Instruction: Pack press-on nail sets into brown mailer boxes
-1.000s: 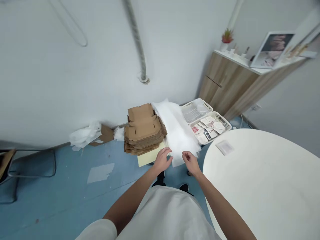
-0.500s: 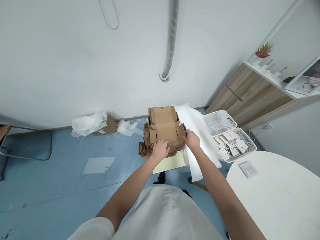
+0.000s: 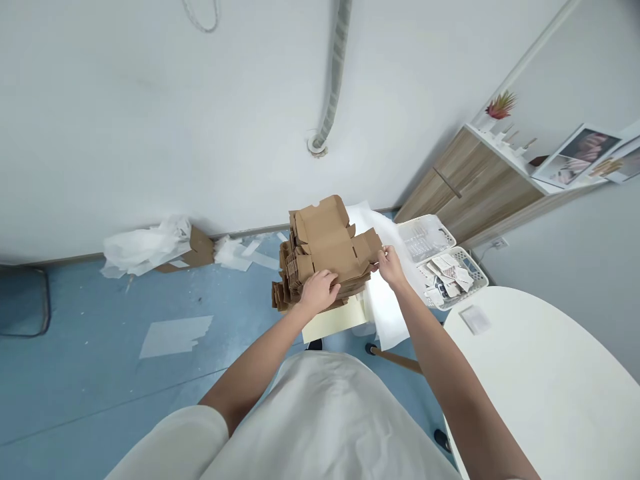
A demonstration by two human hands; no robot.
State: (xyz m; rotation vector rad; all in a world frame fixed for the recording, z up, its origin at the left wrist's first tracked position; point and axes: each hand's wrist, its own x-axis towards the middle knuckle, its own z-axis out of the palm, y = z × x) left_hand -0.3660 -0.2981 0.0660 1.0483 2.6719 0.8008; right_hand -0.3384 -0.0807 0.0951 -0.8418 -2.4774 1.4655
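A stack of flat brown cardboard box blanks (image 3: 320, 267) rests on a pale yellow surface (image 3: 334, 321) in front of me. My left hand (image 3: 318, 291) lies on the near left part of the stack, fingers curled over its edge. My right hand (image 3: 391, 266) pinches the right edge of the top blank (image 3: 330, 233), which is tilted up off the stack. White foam sheets (image 3: 387, 293) lie just right of the stack, under my right hand.
Two white baskets (image 3: 477, 275) with small packets stand right of the foam. A round white table (image 3: 540, 380) with a small packet (image 3: 475, 319) fills the lower right. A wooden cabinet (image 3: 480, 193) stands by the wall. Crumpled white wrap (image 3: 145, 247) lies on the blue floor.
Both hands went from the foam sheet to the cardboard stack. The top blank has now lifted and tilted at its right edge, with the right hand holding it.
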